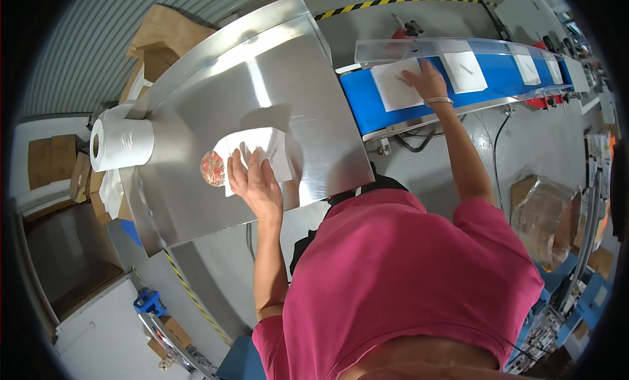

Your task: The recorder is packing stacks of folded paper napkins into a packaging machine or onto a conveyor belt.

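On the steel table, my left hand (257, 187) rests with spread fingers on some white, flat packets (278, 158), which look like paper envelopes and overlap one another. Its palm side is hidden. A round disc with a red and pale mottled pattern (212, 169) lies just left of them, partly covered. My right hand (429, 84) reaches over the blue conveyor belt (358, 105), fingers stretched out on the right part of a square white packet (396, 95) near the belt's left end. Farther right along the belt lies another white packet (466, 72) with a small grey mark.
A big white paper roll (124, 141) stands at the table's left edge (147, 203). Clear plastic guards (393, 50) run along the belt, and more white packets (525, 69) lie toward its far end. Cardboard boxes (56, 160) stand at left; a plastic-wrapped carton (544, 213) sits at right.
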Demonstrator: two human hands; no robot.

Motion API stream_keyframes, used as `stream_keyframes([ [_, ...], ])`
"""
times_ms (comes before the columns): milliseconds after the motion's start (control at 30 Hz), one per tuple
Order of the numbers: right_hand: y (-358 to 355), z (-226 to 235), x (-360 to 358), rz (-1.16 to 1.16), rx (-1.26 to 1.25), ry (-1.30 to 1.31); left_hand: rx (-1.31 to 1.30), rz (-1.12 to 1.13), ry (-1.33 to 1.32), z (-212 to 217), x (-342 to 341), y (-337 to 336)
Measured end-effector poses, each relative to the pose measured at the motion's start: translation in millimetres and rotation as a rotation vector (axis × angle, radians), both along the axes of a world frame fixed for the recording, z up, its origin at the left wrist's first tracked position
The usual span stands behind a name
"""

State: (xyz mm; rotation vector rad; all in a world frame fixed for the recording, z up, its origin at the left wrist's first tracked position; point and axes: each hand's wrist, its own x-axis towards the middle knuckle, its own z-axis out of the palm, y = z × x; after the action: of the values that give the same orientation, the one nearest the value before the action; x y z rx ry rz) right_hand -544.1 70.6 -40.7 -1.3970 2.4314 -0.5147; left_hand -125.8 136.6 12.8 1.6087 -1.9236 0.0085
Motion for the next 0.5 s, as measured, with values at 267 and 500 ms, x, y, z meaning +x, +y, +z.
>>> stream_keyframes([
  [267,-14,17,177,0.981,-0.133,-0.564,0.059,-0.029,-0.021,6,-1,2],
  [500,-14,-5,204,0.913,0.140,-1.152,0.016,0.027,-0.002,1,7,0],
])
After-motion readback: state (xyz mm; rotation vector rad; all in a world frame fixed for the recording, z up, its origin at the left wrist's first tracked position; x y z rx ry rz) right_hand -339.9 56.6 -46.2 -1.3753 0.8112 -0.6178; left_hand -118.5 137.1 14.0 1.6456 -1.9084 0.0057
